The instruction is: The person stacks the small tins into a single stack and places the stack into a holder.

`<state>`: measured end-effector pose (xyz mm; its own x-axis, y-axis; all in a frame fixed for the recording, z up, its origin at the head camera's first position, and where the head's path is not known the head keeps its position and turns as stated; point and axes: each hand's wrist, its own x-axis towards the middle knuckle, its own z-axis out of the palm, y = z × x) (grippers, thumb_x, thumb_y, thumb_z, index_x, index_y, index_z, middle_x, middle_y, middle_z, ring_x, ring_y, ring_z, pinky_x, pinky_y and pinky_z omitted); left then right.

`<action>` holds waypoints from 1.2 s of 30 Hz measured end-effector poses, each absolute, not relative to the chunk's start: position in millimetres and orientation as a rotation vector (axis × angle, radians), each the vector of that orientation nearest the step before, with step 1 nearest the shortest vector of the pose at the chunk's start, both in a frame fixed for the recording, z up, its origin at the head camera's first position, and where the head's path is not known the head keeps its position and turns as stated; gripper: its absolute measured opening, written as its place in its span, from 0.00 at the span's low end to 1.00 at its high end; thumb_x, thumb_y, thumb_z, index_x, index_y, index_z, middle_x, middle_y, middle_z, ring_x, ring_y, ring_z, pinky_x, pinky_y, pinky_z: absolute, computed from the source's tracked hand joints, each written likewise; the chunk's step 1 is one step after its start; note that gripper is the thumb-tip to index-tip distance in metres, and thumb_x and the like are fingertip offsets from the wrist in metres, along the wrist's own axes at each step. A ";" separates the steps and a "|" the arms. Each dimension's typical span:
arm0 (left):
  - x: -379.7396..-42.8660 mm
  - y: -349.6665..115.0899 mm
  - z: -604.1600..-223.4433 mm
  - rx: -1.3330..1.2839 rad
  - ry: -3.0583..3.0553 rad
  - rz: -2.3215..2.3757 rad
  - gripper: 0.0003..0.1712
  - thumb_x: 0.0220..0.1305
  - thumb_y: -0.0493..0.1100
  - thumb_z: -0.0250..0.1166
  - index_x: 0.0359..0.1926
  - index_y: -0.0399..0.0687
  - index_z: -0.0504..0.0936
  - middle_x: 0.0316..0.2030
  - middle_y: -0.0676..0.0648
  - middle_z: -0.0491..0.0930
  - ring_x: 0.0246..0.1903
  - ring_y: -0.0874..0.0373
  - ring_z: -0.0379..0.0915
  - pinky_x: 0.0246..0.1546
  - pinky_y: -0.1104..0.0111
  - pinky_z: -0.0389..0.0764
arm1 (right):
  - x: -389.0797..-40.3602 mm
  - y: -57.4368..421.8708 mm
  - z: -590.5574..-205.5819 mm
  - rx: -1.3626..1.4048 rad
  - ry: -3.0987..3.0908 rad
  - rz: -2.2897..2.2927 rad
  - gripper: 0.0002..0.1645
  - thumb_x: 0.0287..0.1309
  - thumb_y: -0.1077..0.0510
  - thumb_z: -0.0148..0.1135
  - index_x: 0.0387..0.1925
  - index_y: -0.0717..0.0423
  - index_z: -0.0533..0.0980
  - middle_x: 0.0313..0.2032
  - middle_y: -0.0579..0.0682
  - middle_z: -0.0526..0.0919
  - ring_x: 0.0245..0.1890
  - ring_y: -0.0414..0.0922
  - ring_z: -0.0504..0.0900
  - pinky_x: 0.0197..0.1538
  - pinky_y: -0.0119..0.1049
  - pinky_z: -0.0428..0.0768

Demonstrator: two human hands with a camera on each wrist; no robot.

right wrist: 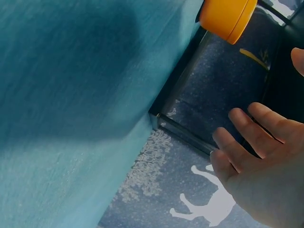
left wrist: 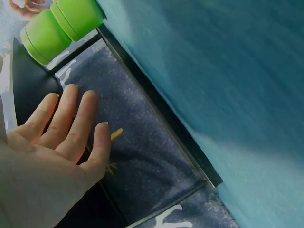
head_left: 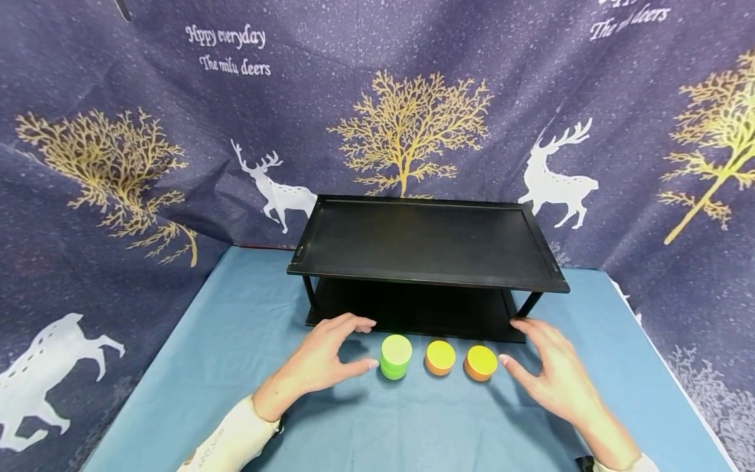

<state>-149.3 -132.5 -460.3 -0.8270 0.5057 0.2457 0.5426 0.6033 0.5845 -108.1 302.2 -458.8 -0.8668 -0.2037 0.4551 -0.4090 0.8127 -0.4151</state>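
Left hand, right hand, loosely spread

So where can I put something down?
On top of the black shelf, and on the blue cloth left of it. Just in front it's crowded: the green stack and two orange tubs sit between the left grip and right grip.

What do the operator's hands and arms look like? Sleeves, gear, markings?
Left hand and right hand: no gloves or rings visible. Left sleeve: off-white, small lettering, too small to read. Right sleeve: off-white, mostly out of frame. A small black item shows by the right cuff; its type is unclear.
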 end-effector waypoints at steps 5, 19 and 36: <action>-148.7 -128.0 -460.0 -0.927 -2.767 -1.027 0.39 0.61 0.76 0.70 0.67 0.67 0.78 0.57 0.55 0.83 0.58 0.52 0.79 0.64 0.49 0.72 | -107.3 299.3 -459.0 0.458 -2.628 0.721 0.40 0.53 0.50 0.83 0.65 0.57 0.78 0.62 0.59 0.80 0.64 0.61 0.74 0.62 0.68 0.67; -148.6 -122.1 -463.4 -0.982 -2.754 -1.020 0.41 0.57 0.74 0.74 0.67 0.63 0.80 0.56 0.56 0.83 0.58 0.56 0.79 0.61 0.52 0.74 | -106.7 290.6 -458.7 0.475 -2.699 0.736 0.40 0.56 0.44 0.81 0.66 0.54 0.77 0.64 0.57 0.79 0.67 0.61 0.71 0.65 0.69 0.65; -151.4 -112.1 -466.3 -1.049 -2.783 -0.989 0.43 0.56 0.76 0.73 0.68 0.65 0.78 0.57 0.62 0.81 0.58 0.62 0.79 0.59 0.56 0.75 | -110.3 282.0 -462.4 0.520 -2.728 0.705 0.43 0.51 0.46 0.85 0.66 0.54 0.77 0.64 0.56 0.79 0.66 0.60 0.73 0.66 0.68 0.66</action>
<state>-151.4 -112.1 -466.3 -0.7760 0.5918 0.2181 0.5968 0.5769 0.5577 -110.3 282.0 -462.4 -0.8975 -0.2715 0.3475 -0.4059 0.8166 -0.4104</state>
